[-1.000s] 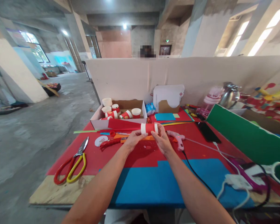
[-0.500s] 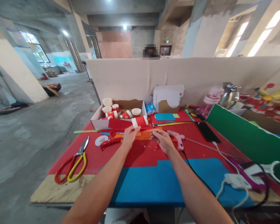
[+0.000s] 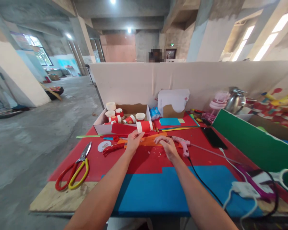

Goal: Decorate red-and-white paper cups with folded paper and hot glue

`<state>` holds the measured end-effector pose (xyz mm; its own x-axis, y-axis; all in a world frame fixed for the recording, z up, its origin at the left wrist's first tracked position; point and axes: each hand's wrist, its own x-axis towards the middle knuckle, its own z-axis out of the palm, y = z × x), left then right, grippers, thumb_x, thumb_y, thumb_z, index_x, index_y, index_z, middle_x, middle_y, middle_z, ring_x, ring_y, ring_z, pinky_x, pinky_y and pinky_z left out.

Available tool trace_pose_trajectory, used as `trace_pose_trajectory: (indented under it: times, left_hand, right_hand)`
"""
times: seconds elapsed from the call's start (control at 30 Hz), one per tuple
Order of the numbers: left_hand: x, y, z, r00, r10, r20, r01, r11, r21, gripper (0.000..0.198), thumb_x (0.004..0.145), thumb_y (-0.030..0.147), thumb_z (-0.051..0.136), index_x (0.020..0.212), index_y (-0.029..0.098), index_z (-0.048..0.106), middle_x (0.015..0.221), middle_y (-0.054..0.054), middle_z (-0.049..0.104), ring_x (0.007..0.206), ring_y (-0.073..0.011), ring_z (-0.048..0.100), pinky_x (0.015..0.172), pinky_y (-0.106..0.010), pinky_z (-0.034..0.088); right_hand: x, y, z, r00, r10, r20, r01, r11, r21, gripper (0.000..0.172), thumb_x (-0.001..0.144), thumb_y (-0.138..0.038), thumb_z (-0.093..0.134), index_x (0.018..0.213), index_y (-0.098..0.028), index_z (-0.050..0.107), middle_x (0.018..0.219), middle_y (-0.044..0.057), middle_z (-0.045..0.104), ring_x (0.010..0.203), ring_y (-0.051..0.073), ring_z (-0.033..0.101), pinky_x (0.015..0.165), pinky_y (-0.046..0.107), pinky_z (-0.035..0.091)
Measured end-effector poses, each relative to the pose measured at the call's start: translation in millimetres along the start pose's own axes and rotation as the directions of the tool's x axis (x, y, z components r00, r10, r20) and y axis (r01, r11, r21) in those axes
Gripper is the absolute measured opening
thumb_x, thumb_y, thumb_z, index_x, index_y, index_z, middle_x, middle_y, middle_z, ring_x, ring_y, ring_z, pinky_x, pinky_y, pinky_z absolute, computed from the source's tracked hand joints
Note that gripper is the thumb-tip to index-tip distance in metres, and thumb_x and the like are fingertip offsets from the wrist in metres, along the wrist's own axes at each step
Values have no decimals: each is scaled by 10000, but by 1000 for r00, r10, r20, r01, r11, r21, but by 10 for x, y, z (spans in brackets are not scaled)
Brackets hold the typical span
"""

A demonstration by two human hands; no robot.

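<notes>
My left hand [image 3: 134,142] is closed on a red and white paper cup [image 3: 145,126] at its lower left edge. The cup is tilted on its side, with its white rim to the left. My right hand [image 3: 167,146] hovers to the right of the cup, apart from it. Its fingers are loosely bent and seem to hold nothing. Just right of that hand lies a pink glue gun [image 3: 185,146]. Orange paper [image 3: 148,140] lies beneath both hands. A red-handled tool [image 3: 114,148] rests left of my left hand, beside a white round disc [image 3: 104,146].
An open box [image 3: 103,129] with several paper cups stands behind. Large scissors [image 3: 83,159] lie at left. Blue sheets [image 3: 153,191] cover the front. At right are a phone [image 3: 213,137], a power strip [image 3: 247,190], cables and a green board [image 3: 252,143].
The fingers of my right hand have bent more and turned downward. My left hand keeps its hold on the paper cup, almost in place. The view has shifted slightly.
</notes>
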<state>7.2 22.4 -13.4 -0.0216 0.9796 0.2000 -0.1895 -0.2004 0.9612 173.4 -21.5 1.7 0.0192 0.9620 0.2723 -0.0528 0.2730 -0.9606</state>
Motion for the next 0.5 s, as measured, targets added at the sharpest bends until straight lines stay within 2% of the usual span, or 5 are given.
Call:
trace_pose_trajectory:
  times: [0.13,0.27,0.33,0.43,0.5]
  left_hand:
    - [-18,17,9,984,154,87,-161,983,85,257,727,352,663,881,152,709,955,-60,671,916,-201,604,842,-328,480]
    - [-59,57,18,934,278,226,-329,914,236,205,787,315,611,886,172,719,1008,-76,656,952,-209,596,879,-340,458]
    - [-87,79,28,883,317,346,-423,856,296,192,811,298,586,878,180,722,1023,-82,653,965,-209,582,876,-338,455]
    - [-122,112,49,794,325,513,-543,759,360,186,830,274,563,872,196,727,1025,-76,661,966,-210,552,870,-342,449]
    - [-129,128,57,787,317,530,-561,726,399,180,830,277,569,865,204,729,1000,-68,670,943,-208,544,862,-346,448]
  right_hand:
    - [19,-17,-53,992,107,-72,-98,988,117,141,702,-356,637,747,-226,668,580,-17,636,613,145,597,738,319,479]
    - [38,-41,-67,978,208,-16,-192,925,328,430,652,-376,715,1053,-290,587,865,-16,683,637,132,630,621,285,507]
    - [41,-41,-66,964,259,57,-261,885,386,427,684,-447,689,1062,-290,568,917,0,681,675,152,647,596,291,515]
    - [42,-14,-72,929,347,131,-370,845,386,407,721,-556,619,989,-252,572,815,21,680,638,177,642,538,300,509]
    - [42,5,-80,937,339,88,-347,868,356,397,712,-550,634,957,-245,564,790,15,669,628,170,631,532,294,509]
